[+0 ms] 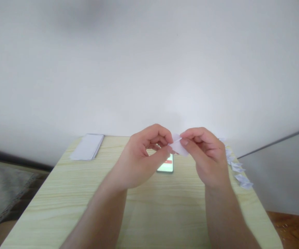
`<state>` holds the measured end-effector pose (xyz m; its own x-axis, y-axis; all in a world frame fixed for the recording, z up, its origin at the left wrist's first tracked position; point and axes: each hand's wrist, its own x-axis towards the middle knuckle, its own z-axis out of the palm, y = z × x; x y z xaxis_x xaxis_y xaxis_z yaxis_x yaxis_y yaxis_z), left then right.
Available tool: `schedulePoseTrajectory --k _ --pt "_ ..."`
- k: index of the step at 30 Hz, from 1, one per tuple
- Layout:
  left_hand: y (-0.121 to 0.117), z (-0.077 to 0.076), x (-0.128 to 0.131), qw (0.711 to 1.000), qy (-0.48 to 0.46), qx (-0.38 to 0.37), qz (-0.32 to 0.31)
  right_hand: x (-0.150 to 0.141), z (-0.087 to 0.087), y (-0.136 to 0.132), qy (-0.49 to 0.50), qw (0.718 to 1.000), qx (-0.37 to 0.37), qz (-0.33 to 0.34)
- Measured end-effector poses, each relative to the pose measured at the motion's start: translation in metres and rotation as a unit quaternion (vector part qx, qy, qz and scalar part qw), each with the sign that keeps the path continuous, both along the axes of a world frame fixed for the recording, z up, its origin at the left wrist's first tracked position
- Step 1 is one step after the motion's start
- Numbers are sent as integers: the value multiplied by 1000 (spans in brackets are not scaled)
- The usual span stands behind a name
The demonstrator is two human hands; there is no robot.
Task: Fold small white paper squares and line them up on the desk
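A small folded piece of white paper (180,147) is held up above the table between my two hands. My left hand (149,152) pinches its left end between thumb and fingertips. At the other end, the thumb and index finger of my right hand (208,152) grip the paper. A crease or folded edge runs slantwise across it; the finer folds are too blurred to make out. Behind and below my hands lies a phone (165,167) with a lit screen, its upper part partly covered by my left hand.
A stack of white paper sheets (87,147) lies at the table's back left. Several folded white paper pieces (243,181) line the right edge, some hidden behind my right hand. The pale wood table (165,211) stands against a white wall (149,69).
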<state>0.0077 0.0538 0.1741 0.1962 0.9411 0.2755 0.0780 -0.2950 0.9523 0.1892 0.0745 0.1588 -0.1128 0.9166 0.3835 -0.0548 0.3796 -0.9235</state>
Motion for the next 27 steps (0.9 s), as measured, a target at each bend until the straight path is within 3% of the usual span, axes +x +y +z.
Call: schedulePoseTrajectory --k 13,21,27 --pt "2 -2 -1 998 -50 4 34 4 5 -3 2 993 -17 118" --pt "1 1 1 998 -2 31 63 3 3 -2 -19 997 -7 69" --pt "2 -1 1 996 -17 26 82 2 -2 0 -2 999 -26 35"
